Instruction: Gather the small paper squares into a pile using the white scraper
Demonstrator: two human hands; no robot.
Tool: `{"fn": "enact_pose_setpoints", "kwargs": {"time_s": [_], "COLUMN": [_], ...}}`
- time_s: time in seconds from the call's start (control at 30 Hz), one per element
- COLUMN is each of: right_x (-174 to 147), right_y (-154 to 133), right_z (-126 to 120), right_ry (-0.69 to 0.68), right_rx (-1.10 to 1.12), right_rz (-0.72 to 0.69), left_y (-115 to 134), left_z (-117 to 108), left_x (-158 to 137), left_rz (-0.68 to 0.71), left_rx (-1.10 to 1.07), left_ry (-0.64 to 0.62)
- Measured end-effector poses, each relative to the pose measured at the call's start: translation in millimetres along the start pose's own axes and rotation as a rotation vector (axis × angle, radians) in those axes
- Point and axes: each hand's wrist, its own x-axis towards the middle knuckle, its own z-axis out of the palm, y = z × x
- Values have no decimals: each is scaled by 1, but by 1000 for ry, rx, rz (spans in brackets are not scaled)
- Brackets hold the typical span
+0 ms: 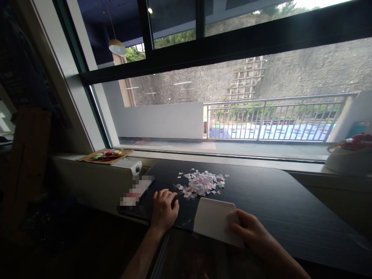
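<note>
A heap of small torn or cut paper pieces (203,183), mostly white with pinkish ones, lies on the dark table (258,190). Just left of the heap, my left hand (165,209) rests on the tabletop with bent fingers and the thumb apart, nothing visible in it. My right hand (251,228) grips the right edge of a flat white sheet with rounded corners (213,221), thumb on top. The sheet lies low over the table's near edge, in front of the heap; its far edge comes close to the nearest pieces. The right hand's other fingers are partly hidden.
Beyond the table runs a wide window with a sill (290,165). At left, cardboard with colourful small items (109,155) sits above a white radiator (132,166). A blurred-out flat item (138,192) lies at the table's left edge. A white container (345,159) stands right.
</note>
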Motion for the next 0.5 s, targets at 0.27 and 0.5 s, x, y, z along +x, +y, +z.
{"fn": "enact_pose_setpoints", "kwargs": {"time_s": [0.27,0.5], "right_x": [2,31], "right_y": [9,-13], "right_z": [-5,10], "right_ry": [134,284], "right_rx": [-138,-368], "right_rz": [-120,-223], "left_y": [3,3], "left_z": [-1,0], "left_x": [0,-1], "left_rz": [-8,-23], "left_rx": [-1,-2], "left_ry": [-6,-3]}}
